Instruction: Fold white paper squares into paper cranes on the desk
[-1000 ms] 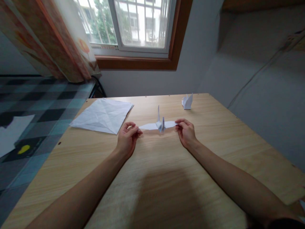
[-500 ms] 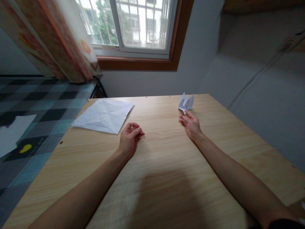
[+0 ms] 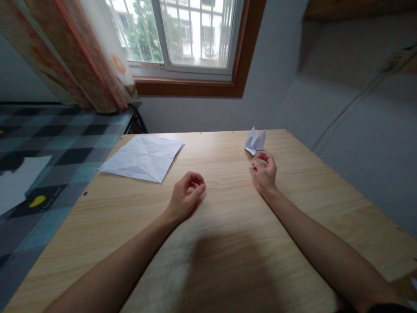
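Firstly, nearest: one wooden table (image 3: 221, 208), pale-grained, a soft shadow (image 3: 231, 269) across its near part; one left hand (image 3: 187, 195), above or on the wood, fingers curled inward, thumb and forefinger a narrow gap apart, nothing seen between them; one right hand (image 3: 265, 171), fingers loosely bent, spacing moderate, nothing seen in the grasp; its fingertips just beside the folded paper figures, contact not certain.

Next, left of centre: flat white paper (image 3: 143, 158), creased across, perhaps more than one sheet, laid out on the wood, touched by neither hand; beyond the right hand, near the far edge: folded paper figures (image 3: 259, 142), white, apparently two, standing close together with points upward; state of work, by judgement: these figures look fully shaped and set down, while the flat paper, though creased, has no finished form; whether any folding is left there cannot be told.

Off to the left: one checked cloth (image 3: 68, 130), bearing loose white paper (image 3: 28, 176) and a yellow mark (image 3: 37, 201) on a dark patch, any lettering too small to read; farther: one flowered curtain (image 3: 74, 52); one barred window (image 3: 195, 39); no brand or label legible anywhere.
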Demonstrator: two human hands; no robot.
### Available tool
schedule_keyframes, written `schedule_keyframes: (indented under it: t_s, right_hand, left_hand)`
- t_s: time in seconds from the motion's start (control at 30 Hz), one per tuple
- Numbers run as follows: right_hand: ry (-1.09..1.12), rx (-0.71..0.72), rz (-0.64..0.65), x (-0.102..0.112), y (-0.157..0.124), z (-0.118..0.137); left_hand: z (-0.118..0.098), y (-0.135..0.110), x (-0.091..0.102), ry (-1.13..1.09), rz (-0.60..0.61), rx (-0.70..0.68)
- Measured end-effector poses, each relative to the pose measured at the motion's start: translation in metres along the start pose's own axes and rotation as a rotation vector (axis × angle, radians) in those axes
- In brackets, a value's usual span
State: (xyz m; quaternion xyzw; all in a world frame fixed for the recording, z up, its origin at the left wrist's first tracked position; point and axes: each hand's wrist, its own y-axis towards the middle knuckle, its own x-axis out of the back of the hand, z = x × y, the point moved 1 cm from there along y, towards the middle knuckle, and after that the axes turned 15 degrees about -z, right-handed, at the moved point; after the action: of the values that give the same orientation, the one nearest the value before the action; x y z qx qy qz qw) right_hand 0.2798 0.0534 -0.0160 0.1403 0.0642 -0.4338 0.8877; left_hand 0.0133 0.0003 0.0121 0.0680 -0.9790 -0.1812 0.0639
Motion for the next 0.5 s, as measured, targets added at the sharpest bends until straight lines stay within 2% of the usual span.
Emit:
schedule_keyframes:
  t_s: [0.17,0.23,0.37,0.47,0.5]
  right_hand:
    - [-0.037,0.088,0.026,0.005,-0.008,0.004]
    - [-0.064,0.087,0.072,0.006,-0.014,0.004]
    - [-0.128,0.093,0.167,0.007,-0.025,0.005]
    - [-0.195,0.201,0.208,0.007,-0.029,0.01]
    - [-0.214,0.233,0.224,0.007,-0.029,0.012]
  left_hand:
    - [-0.005,0.003,0.006,0.473,-0.036,-0.431]
    - [-0.005,0.012,0.014,0.682,-0.053,-0.516]
    - [0.002,0.035,0.042,1.136,-0.101,-0.414]
    - [0.01,0.048,0.068,1.407,-0.058,-0.296]
    - [0.012,0.051,0.076,1.448,0.005,-0.25]
